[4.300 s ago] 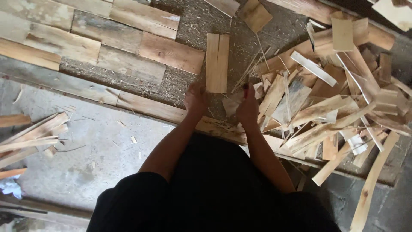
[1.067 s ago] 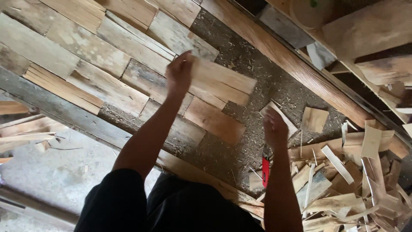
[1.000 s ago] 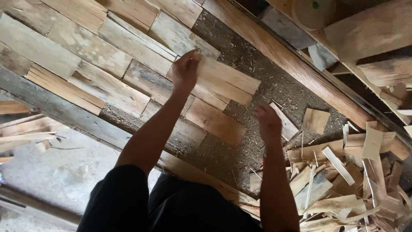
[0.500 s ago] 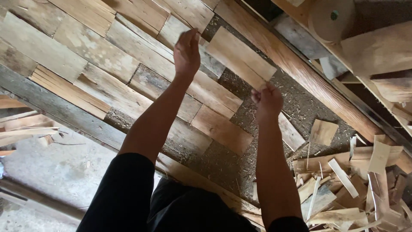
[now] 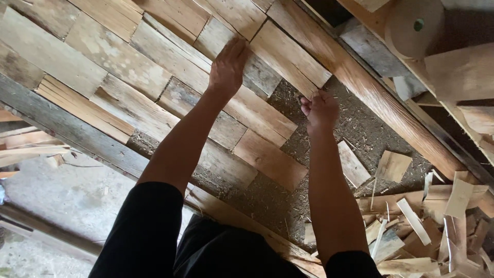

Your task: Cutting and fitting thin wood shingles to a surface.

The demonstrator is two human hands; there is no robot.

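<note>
short pale plank (image 5: 290, 57) is lying in the top row of laid boards, beside the long beam (image 5: 360, 82). left hand (image 5: 227, 67) is pressing flat, fingers spread, at its left end. right hand (image 5: 320, 108) is curling into a fist at its lower right corner. hands apart. offcut pile (image 5: 432, 226) is sitting lower right.

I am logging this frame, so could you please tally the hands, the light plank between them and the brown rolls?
Hands: 2 (left hand flat, right hand closed)
Light plank between them: 1
Brown roll: 1
Total: 4
</note>
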